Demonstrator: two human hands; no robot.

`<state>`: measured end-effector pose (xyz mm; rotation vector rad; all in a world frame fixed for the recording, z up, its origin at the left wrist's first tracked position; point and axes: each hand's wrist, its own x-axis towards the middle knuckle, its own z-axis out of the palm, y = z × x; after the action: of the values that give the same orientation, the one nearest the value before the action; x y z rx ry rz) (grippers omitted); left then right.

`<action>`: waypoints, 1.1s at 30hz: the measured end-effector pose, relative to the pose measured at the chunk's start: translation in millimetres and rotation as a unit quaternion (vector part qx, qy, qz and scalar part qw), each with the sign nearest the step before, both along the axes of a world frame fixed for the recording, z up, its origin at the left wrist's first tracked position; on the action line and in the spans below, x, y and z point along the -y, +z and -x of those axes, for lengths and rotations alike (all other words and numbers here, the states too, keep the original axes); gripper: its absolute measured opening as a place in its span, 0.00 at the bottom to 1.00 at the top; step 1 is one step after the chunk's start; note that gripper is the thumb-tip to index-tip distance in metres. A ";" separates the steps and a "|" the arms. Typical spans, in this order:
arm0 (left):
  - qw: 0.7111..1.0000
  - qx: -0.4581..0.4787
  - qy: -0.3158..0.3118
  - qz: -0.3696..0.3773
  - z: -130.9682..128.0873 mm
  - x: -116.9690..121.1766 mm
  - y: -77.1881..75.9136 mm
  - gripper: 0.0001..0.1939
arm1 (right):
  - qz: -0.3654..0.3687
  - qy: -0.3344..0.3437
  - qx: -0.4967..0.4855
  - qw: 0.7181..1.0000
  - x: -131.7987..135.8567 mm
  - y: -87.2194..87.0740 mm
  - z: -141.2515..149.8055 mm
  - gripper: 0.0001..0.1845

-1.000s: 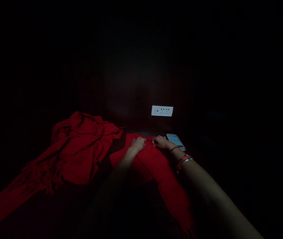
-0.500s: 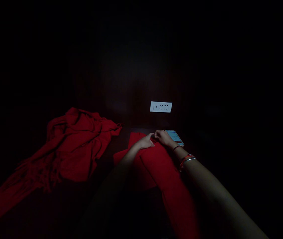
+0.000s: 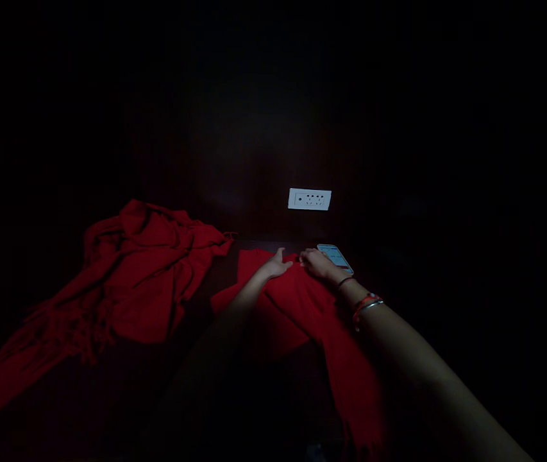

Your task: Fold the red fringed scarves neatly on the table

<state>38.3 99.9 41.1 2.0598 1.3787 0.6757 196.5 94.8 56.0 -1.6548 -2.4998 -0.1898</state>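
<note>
A red scarf (image 3: pixel 319 305) lies partly folded on the dark surface, with one long part running toward me and ending in fringe. My left hand (image 3: pixel 276 265) rests on its far part, thumb and fingers apart. Just to the right, my right hand (image 3: pixel 317 263) has its fingers curled and pinched on the scarf's far edge. A bracelet (image 3: pixel 369 301) circles my right wrist. Left of both hands, a second heap of red fringed cloth (image 3: pixel 151 263) lies crumpled.
A lit phone (image 3: pixel 335 258) lies right beside my right hand. Behind it, a white socket panel (image 3: pixel 310 199) is set in the dark wall. Most of the surroundings are too dark to make out.
My left hand has opened and moved slightly left, away from my right hand. The scarf's near part has shifted, and its fringed end now shows. The view has tilted down slightly.
</note>
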 end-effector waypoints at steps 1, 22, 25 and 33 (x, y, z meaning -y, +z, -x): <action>1.000 -0.025 0.010 0.003 1.3 -1.5 0.5 0.34 | -0.013 -0.006 -0.009 1.000 -3.4 -0.4 4.1 0.09; 0.991 -0.120 0.058 -0.011 4.2 -6.3 -1.9 0.23 | -0.083 -0.025 -0.070 0.994 95.1 -15.8 -23.8 0.14; 0.985 -0.143 0.089 -0.033 1.6 4.0 3.3 0.25 | -0.112 -0.010 -0.120 0.986 74.3 -16.8 -19.7 0.13; 0.956 -0.293 -0.011 -0.008 -20.3 40.5 37.1 0.20 | -0.037 0.053 -0.023 0.998 38.2 12.9 -10.7 0.10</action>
<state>58.7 59.4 78.2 2.3936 1.6523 0.0487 207.3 56.6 68.9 -1.4773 -2.5061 -0.2272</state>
